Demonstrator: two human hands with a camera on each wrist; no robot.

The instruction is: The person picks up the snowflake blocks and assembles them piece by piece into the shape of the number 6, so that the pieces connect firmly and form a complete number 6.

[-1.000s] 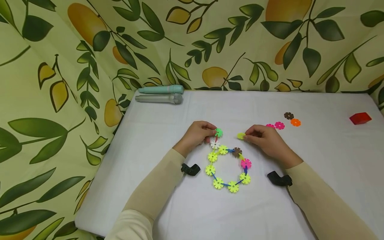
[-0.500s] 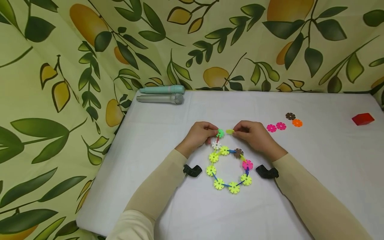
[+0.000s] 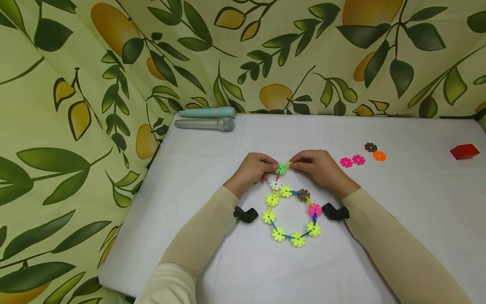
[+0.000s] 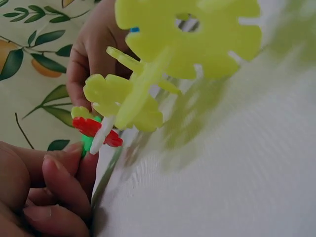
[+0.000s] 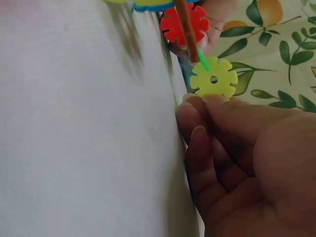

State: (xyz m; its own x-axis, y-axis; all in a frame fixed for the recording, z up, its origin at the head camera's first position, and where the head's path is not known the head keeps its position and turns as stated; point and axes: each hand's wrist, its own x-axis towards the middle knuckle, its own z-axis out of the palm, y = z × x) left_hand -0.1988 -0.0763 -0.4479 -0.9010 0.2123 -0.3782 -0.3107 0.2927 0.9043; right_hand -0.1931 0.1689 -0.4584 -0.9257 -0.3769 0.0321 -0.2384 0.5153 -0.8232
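My left hand (image 3: 253, 169) pinches a green snowflake disc (image 3: 281, 169) at the top end of a linked chain. Below it a red disc seen edge-on joins a white disc (image 3: 276, 184), which leads into a ring of yellow, blue, brown and pink discs (image 3: 298, 240). My right hand (image 3: 318, 169) pinches a yellow snowflake disc (image 5: 214, 79) between thumb and fingers. In the right wrist view the yellow disc's edge meets the green one; whether their slots are locked cannot be told. A red disc (image 4: 88, 127) shows beyond the yellow ones in the left wrist view.
Loose pink discs (image 3: 358, 160), a brown disc (image 3: 371, 147) and an orange disc (image 3: 379, 156) lie to the right. A red block (image 3: 465, 151) sits at the far right. Two microphones (image 3: 205, 123) lie at the back left of the white table (image 3: 159, 228).
My right hand has moved left, bringing the yellow disc up against the green one, and the disc has tilted. My left hand has stayed nearly still, holding the green disc.
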